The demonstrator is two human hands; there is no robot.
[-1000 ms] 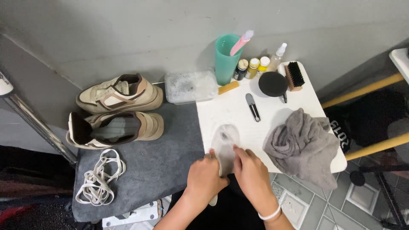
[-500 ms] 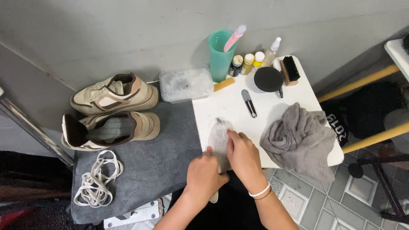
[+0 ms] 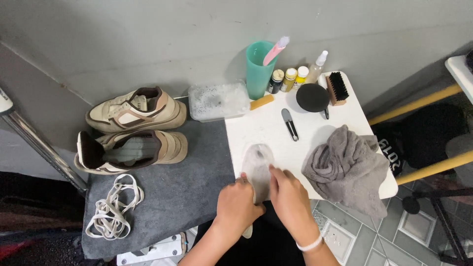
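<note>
1. Both hands are clamped on a shoe insole: the left hand grips its near end from the side, and the right hand presses fingers down on top.
2. That insole is pale grey-white, kinda wet or smudgy looking, with its rounded toe end pointing away, lying flat at the near edge of the white table.
3. Just to the right sits a crumpled grey cloth; small black clippers lie just behind the insole.
</note>
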